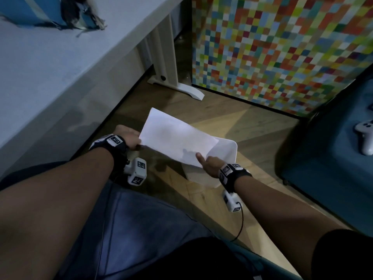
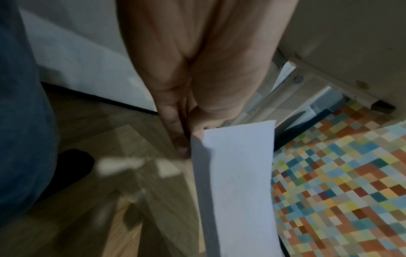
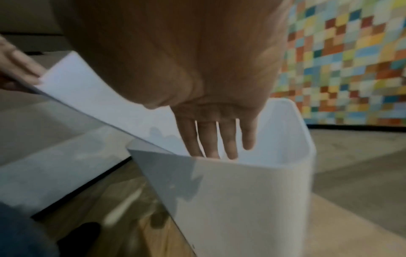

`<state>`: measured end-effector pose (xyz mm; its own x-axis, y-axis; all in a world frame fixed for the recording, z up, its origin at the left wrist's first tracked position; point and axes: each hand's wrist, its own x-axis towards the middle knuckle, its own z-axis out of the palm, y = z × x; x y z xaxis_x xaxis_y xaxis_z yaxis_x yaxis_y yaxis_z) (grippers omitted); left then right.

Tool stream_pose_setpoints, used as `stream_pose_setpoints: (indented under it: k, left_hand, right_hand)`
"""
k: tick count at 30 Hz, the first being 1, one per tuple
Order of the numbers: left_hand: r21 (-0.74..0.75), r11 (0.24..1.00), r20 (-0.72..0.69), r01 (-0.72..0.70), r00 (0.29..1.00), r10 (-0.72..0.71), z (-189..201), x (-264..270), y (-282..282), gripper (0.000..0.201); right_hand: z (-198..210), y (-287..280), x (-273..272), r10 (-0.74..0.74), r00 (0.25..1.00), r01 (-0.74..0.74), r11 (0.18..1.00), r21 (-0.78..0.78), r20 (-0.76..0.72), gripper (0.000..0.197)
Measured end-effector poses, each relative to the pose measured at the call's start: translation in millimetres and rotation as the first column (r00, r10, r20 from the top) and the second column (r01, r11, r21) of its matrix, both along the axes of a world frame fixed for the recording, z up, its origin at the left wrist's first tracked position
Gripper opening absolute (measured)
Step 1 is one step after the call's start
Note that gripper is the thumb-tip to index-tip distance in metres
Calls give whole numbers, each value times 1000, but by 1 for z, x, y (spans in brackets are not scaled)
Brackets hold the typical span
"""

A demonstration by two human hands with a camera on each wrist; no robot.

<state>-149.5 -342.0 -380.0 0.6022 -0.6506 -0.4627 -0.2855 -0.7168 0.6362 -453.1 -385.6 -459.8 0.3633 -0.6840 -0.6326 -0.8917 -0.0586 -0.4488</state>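
I hold a white sheet of paper (image 1: 177, 140) slanted above a white plastic bin (image 1: 232, 146) that stands on the wooden floor. My left hand (image 1: 129, 138) pinches the sheet's left edge between thumb and fingers (image 2: 175, 132), and the paper (image 2: 237, 173) runs away from them. My right hand (image 1: 210, 163) holds the near right corner, thumb on top. In the right wrist view its four fingers (image 3: 219, 139) are straight, under the paper (image 3: 87, 87) and pointing into the bin (image 3: 241, 200). The inside of the bin is hidden.
A white desk (image 1: 50, 67) with a blue bag (image 1: 40, 11) is at the left, and its leg (image 1: 163, 63) stands behind the bin. A multicoloured checkered panel (image 1: 282, 47) rises beyond. A blue seat (image 1: 323, 158) with a white game controller (image 1: 363, 136) is at the right.
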Motion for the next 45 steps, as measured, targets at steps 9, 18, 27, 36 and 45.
stream_pose_setpoints:
  k: [9,18,27,36,45]
  left_hand:
    - [76,997,-29,14,999,-12,14,-15,5,22]
    - [137,990,-59,14,998,-6,19,-11,13,25]
    - [133,991,33,11,999,-15,27,-2,14,16]
    - [111,991,124,73,988,-86,24,-6,13,9]
    - [60,996,102,62,992,-68,27,-22,9,19]
  right_hand:
    - [41,36,75,123,874,-156,987,31,470,75]
    - [-20,-22,12,-14,1000,16,996,87,-27,83]
    - [-64,-86,9,-202,978,203,979,11,-46,66]
    - [-77,-87,-9,-291,948,287,957,-51,-127,31]
    - [-30,-69,-15,-251,958,241,967,-83,-138,20]
